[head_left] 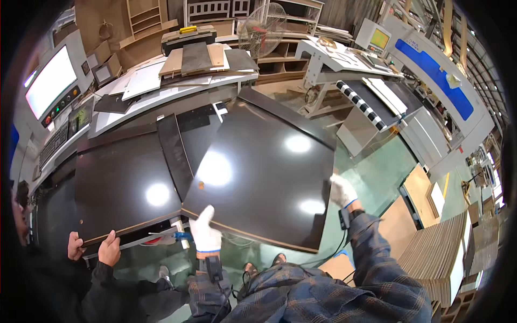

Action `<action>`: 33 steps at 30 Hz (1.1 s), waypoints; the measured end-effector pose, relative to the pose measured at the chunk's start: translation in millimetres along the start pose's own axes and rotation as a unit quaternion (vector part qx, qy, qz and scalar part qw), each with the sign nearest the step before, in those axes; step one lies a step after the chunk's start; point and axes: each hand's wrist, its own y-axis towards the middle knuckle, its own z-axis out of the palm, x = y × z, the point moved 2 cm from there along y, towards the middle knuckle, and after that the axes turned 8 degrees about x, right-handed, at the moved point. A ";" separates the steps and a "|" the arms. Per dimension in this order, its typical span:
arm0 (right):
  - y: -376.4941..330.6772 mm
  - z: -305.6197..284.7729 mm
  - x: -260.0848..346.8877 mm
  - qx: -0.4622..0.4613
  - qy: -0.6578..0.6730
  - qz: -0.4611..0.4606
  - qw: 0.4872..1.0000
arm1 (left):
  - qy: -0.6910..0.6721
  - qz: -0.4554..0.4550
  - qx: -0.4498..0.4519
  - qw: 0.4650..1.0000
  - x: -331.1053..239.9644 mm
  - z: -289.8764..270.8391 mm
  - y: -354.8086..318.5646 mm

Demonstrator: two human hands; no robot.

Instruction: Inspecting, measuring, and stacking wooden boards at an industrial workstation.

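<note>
The person holds a large, glossy, dark brown rectangular wooden panel [264, 177] with pale raw edges, tilted over the machine bed and hanging out above the green floor [377, 172]; the left hand [205, 230], in a white work glove, is closed on the panel's near edge towards its left corner, thumb on top; the right hand [341, 191], gloved the same, is closed on the right-hand edge near the near corner. The panel looks stiff and flat, with no sag between the two grips; by its breadth it is judged fairly heavy and awkward for one person; its lacquered face throws back the lamps and is likely slippery and easily scratched, so the raw edges are the sensible place to take hold, hands well apart as they are now; a small round hole shows in its face near the left side.

Just beside it to the left lies a second dark glossy panel [126, 185] flat on the bed, with a narrow dark strip [175, 153] between the two; a co-worker's bare hands [94, 248] rest on that second panel's near edge. Beyond stand a grey worktable stacked with board offcuts [196, 59], a lit monitor [49, 81] at the left, and a stack of pale boards [436, 253] on the floor at the right.
</note>
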 end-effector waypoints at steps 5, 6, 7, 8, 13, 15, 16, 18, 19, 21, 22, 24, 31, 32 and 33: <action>13.2 2.4 207.8 0.102 0.443 -0.057 0.889 | -0.082 -0.100 -0.074 0.989 -23.6 -45.7 20.0; 15.1 -0.8 225.0 0.119 0.409 -0.081 0.901 | -0.079 -0.094 -0.064 0.990 -23.6 -48.5 27.7; 16.0 0.4 240.2 0.141 0.416 -0.093 0.893 | -0.076 -0.087 -0.055 0.992 -23.7 -51.1 34.0; 21.3 0.4 243.5 0.135 0.425 -0.105 0.889 | -0.042 -0.067 -0.065 0.995 -23.5 -56.3 41.7; 31.3 8.8 275.9 0.125 0.429 -0.118 0.887 | -0.023 -0.049 -0.065 0.996 -17.9 -81.2 59.6; 34.7 7.7 293.9 0.135 0.414 -0.157 0.886 | -0.031 -0.066 -0.022 0.997 -25.0 -81.3 65.2; 36.8 9.6 299.0 0.146 0.421 -0.166 0.880 | -0.029 -0.065 -0.017 0.997 -26.5 -82.8 66.7; 49.2 10.7 292.0 0.147 0.422 -0.164 0.879 | -0.018 -0.058 -0.018 0.998 -31.4 -88.7 68.0; 51.0 12.7 295.3 0.150 0.419 -0.157 0.881 | -0.015 -0.056 -0.015 0.998 -28.1 -94.3 71.3; 46.5 13.3 306.4 0.130 0.410 -0.168 0.887 | -0.029 -0.069 -0.017 0.997 -23.1 -98.0 76.5; 43.8 13.2 314.6 0.128 0.416 -0.167 0.885 | -0.032 -0.072 -0.014 0.997 -20.9 -96.4 75.0; 44.3 13.0 322.1 0.125 0.423 -0.171 0.881 | -0.028 -0.072 -0.006 0.997 -19.4 -97.3 72.5; 49.9 13.6 332.3 0.127 0.430 -0.168 0.878 | -0.077 -0.058 0.046 0.994 -12.0 -101.8 68.9; 46.5 12.2 336.0 0.127 0.431 -0.172 0.877 | -0.073 -0.049 0.040 0.995 -8.2 -102.8 71.2; 41.0 12.5 342.1 0.127 0.433 -0.172 0.875 | -0.067 -0.042 0.030 0.996 -8.0 -103.3 68.3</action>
